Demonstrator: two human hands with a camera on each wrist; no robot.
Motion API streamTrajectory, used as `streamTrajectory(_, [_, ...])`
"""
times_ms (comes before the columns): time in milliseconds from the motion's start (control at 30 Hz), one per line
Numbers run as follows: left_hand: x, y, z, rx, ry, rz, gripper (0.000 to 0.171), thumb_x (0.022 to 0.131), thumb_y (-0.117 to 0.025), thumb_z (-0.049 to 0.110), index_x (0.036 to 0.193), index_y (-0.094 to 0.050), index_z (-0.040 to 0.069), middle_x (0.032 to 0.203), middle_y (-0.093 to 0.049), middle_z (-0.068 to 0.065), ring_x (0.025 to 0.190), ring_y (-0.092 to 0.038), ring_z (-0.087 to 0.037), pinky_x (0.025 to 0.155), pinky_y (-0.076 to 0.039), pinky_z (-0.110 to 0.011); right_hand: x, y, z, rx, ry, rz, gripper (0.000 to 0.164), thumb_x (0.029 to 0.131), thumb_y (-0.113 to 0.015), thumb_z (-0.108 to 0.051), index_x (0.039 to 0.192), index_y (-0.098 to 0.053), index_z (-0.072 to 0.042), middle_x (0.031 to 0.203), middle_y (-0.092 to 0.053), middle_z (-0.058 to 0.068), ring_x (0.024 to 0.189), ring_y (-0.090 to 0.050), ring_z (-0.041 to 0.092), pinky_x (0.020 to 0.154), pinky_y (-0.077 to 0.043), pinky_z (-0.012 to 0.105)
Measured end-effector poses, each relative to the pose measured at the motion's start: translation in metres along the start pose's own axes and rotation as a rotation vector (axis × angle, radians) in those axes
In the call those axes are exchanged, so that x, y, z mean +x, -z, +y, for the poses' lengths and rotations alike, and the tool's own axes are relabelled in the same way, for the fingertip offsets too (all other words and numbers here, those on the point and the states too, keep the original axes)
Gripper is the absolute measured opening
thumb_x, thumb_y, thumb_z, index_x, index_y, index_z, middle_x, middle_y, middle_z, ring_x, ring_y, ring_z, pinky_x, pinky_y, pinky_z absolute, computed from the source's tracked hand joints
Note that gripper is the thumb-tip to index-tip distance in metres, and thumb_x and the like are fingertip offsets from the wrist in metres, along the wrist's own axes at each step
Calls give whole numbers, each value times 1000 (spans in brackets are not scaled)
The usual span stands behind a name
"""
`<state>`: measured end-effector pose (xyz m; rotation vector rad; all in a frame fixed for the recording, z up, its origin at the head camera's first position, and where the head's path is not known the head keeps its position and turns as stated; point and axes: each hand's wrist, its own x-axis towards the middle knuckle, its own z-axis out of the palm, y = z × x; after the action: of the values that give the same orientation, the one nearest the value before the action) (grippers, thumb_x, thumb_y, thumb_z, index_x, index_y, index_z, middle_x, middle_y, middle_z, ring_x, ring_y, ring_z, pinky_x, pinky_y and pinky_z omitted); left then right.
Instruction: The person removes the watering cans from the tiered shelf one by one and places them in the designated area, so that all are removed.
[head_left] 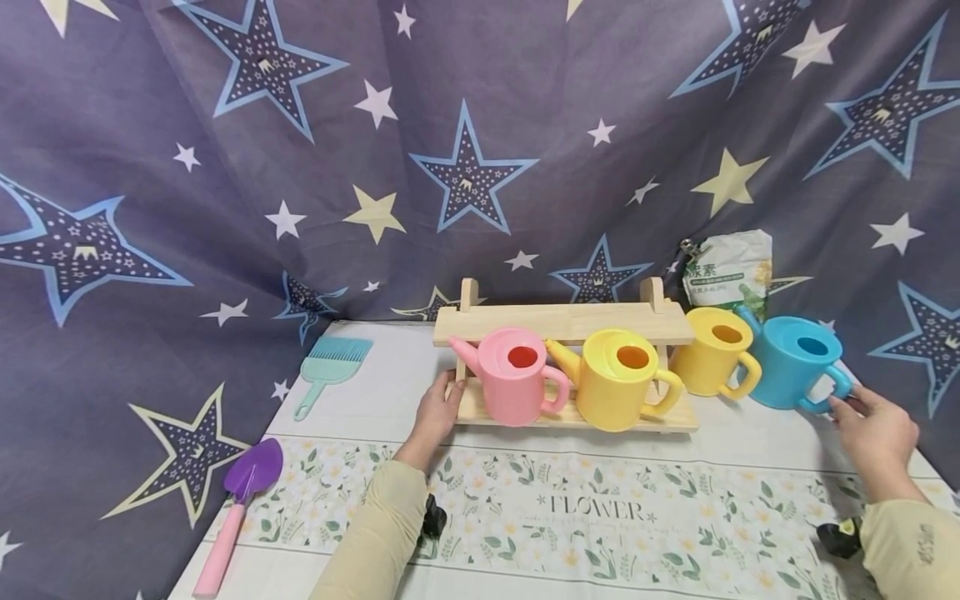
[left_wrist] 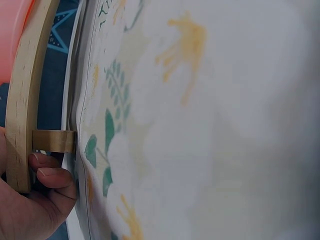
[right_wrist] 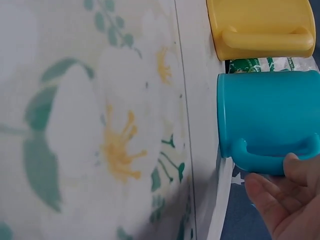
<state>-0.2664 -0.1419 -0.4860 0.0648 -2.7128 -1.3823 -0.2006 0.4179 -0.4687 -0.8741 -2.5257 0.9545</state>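
My left hand (head_left: 438, 410) grips the left end of the lower board of a small wooden rack (head_left: 562, 321); in the left wrist view its curled fingers (left_wrist: 55, 177) wrap under the board (left_wrist: 22, 100). On that lower board stand a pink watering can (head_left: 504, 383) and a yellow watering can (head_left: 611, 392), spouts to the left. At the right, my right hand (head_left: 877, 433) pinches the handle of a blue watering can (head_left: 787, 371), thumb against the handle in the right wrist view. The blue can stands upright beside a second yellow watering can (head_left: 708, 354), right of the rack.
A white and green bag (head_left: 727, 262) stands behind the cans, against the starry curtain (head_left: 465, 67). On the left of the table lie a mint brush (head_left: 333, 362) and a purple trowel (head_left: 253, 471) with a pink handle. A flower-printed cloth (head_left: 585, 533) covers the table.
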Motion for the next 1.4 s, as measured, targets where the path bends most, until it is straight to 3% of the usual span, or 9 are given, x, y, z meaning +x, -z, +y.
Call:
streamTrajectory(133, [0, 0, 0, -2, -6, 2, 36, 103, -48, 25, 134, -53, 7, 141, -50, -20, 134, -42, -39, 110, -31, -56, 0, 0, -2, -8, 5, 2, 47, 102, -45, -7, 146, -34, 7, 131, -50, 35, 110, -58, 49, 73, -53, 51])
streamTrajectory(333, [-1, 1, -1, -9, -1, -11, 36, 103, -48, 26, 134, -52, 8, 142, -49, -19, 134, -40, -40, 110, -31, -57, -9, 6, -8, 1, -32, 33, 49, 103, -44, -10, 149, -32, 3, 143, -42, 27, 124, -46, 50, 109, -28, 59])
streamTrajectory(533, [2, 1, -2, 8, -10, 3, 37, 103, -48, 27, 134, -52, 8, 142, -50, -19, 134, -42, -39, 110, -32, -56, -24, 17, -22, 52, 19, 123, 47, 103, -43, -11, 148, -36, 0, 146, -41, 25, 131, -41, 47, 115, -15, 54])
streamTrajectory(600, [3, 1, -2, 11, -7, 6, 37, 103, -48, 28, 135, -52, 8, 142, -50, -19, 134, -42, -39, 110, -32, -55, -29, 21, -26, 73, 45, 150, 46, 103, -43, -12, 148, -37, -1, 146, -42, 22, 132, -42, 45, 116, -19, 52])
streamTrajectory(767, [2, 1, -2, 9, -2, -3, 38, 103, -47, 29, 136, -52, 9, 143, -49, -18, 135, -40, -39, 111, -30, -55, -48, 25, -35, 108, 114, 198, 45, 103, -46, -15, 146, -43, -6, 144, -48, 16, 130, -47, 39, 106, -39, 52])
streamTrajectory(967, [2, 0, -3, 13, -5, -8, 38, 104, -47, 28, 136, -51, 8, 143, -49, -19, 135, -40, -39, 111, -31, -55, -71, 23, -47, 125, 187, 194, 43, 101, -53, -19, 143, -50, -11, 137, -56, 13, 126, -52, 33, 107, -41, 38])
streamTrajectory(1100, [2, 1, -2, 16, -9, -7, 38, 104, -47, 28, 135, -52, 8, 143, -49, -19, 135, -41, -39, 111, -31, -55, -81, 22, -55, 159, 247, 156, 42, 99, -58, -23, 139, -55, -12, 133, -59, 14, 116, -56, -1, 99, -44, 17])
streamTrajectory(1200, [2, 2, -2, 9, -10, -9, 38, 104, -47, 28, 136, -52, 8, 143, -49, -19, 135, -40, -38, 111, -30, -55, -90, 23, -62, 202, 325, 137, 40, 97, -62, -22, 135, -59, -10, 128, -62, 17, 95, -46, -24, 85, -40, 2])
streamTrajectory(1400, [2, 0, -2, -1, 2, -14, 38, 104, -46, 28, 137, -51, 9, 145, -48, -18, 136, -38, -38, 112, -29, -55, -106, 18, -73, 217, 485, 89, 37, 98, -59, -21, 130, -61, -3, 121, -64, 24, 90, -40, -29, 75, -35, -5])
